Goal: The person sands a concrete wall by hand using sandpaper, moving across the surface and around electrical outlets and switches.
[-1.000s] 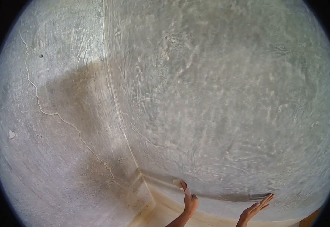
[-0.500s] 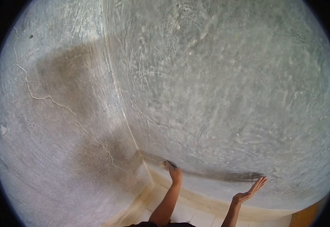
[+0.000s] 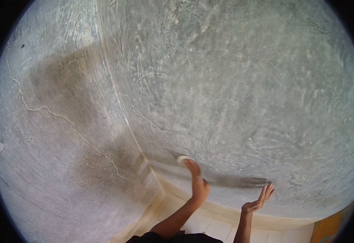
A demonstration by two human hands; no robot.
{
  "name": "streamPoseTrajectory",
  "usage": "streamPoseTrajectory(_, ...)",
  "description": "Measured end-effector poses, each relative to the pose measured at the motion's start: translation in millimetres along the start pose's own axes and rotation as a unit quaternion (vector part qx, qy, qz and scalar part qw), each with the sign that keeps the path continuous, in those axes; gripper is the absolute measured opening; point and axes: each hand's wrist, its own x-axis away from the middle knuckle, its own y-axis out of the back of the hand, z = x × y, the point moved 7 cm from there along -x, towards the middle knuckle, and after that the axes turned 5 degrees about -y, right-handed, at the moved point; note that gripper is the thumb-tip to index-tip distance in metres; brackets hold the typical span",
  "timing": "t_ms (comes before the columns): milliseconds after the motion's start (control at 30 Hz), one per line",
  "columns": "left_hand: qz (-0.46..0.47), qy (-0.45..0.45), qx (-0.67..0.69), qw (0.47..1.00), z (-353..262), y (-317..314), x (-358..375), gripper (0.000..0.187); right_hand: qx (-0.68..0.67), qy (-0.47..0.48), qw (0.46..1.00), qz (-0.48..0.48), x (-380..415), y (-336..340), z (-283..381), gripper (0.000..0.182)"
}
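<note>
My left hand reaches up to the grey wall near the corner, its fingers around a small whitish pad held against the surface. Motion blurs the fingers, and most of the pad is hidden behind them. To the right, my right hand is raised with its fingers stretched out and tips at the wall, holding nothing. A dark, damp-looking streak runs along the wall between the two hands.
The left wall has dark patches and a thin raised crack-like line. A pale yellowish band follows the wall's foot, above white floor tiles. An orange-brown panel stands at lower right.
My left hand has moved up and slightly right along the wall with the pad, which shows more clearly. My right hand sits a little further left in view; the whole view has shifted left.
</note>
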Motion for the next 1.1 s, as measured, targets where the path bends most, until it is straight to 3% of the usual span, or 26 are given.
streamPoseTrajectory(100, 0.084, -0.052, -0.040, 0.994, -45.2, 1.0, -22.5, 0.095, -0.031, -0.001, 1.000, -0.004, 4.9, -2.4, 0.8, 0.063)
streamPoseTrajectory(167, 0.022, -0.065, -0.086, 0.994, -63.6, 30.5, -69.2, 0.094, -0.064, -0.016, 0.997, -0.033, 3.1, -0.1, 3.4, 0.061)
streamPoseTrajectory(267, -0.120, -0.001, -0.010, 0.993, -28.8, 61.9, -103.8, 0.093, -0.092, -0.048, 0.993, -0.064, 6.2, 5.1, -1.8, 0.057)
streamPoseTrajectory(367, -0.086, -0.008, 0.047, 0.995, -34.5, 27.5, -67.8, 0.093, -0.132, -0.080, 0.987, -0.038, 10.1, -0.6, -7.7, 0.055)
streamPoseTrajectory(467, 0.058, -0.083, -0.002, 0.995, -80.8, -2.1, -43.0, 0.092, -0.190, -0.101, 0.976, 0.022, 7.8, -11.8, -8.5, 0.056)
streamPoseTrajectory(600, -0.109, -0.062, 0.053, 0.991, -55.2, 49.1, -100.1, 0.095, -0.243, -0.141, 0.958, 0.063, 2.9, -18.9, -8.0, 0.059)
streamPoseTrajectory(733, -0.060, -0.034, -0.043, 0.997, -47.0, 42.2, -87.7, 0.097, -0.258, -0.200, 0.943, 0.063, 6.5, -22.4, -18.0, 0.061)
streamPoseTrajectory(800, 0.043, -0.069, -0.037, 0.996, -85.8, 6.6, -49.9, 0.098, -0.237, -0.194, 0.949, 0.081, 7.1, -24.3, -21.4, 0.061)
streamPoseTrajectory(900, 0.077, -0.111, -0.076, 0.988, -110.8, 3.3, -66.8, 0.098, -0.221, -0.208, 0.948, 0.092, 4.2, -24.9, -23.7, 0.062)
streamPoseTrajectory(1000, 0.008, -0.106, -0.121, 0.987, -110.7, 45.6, -129.4, 0.097, -0.227, -0.234, 0.941, 0.095, 7.2, -22.4, -23.2, 0.062)
streamPoseTrajectory(1100, -0.024, -0.029, -0.056, 0.998, -115.9, 60.1, -133.6, 0.098, -0.231, -0.232, 0.941, 0.084, 7.7, -25.5, -25.7, 0.063)
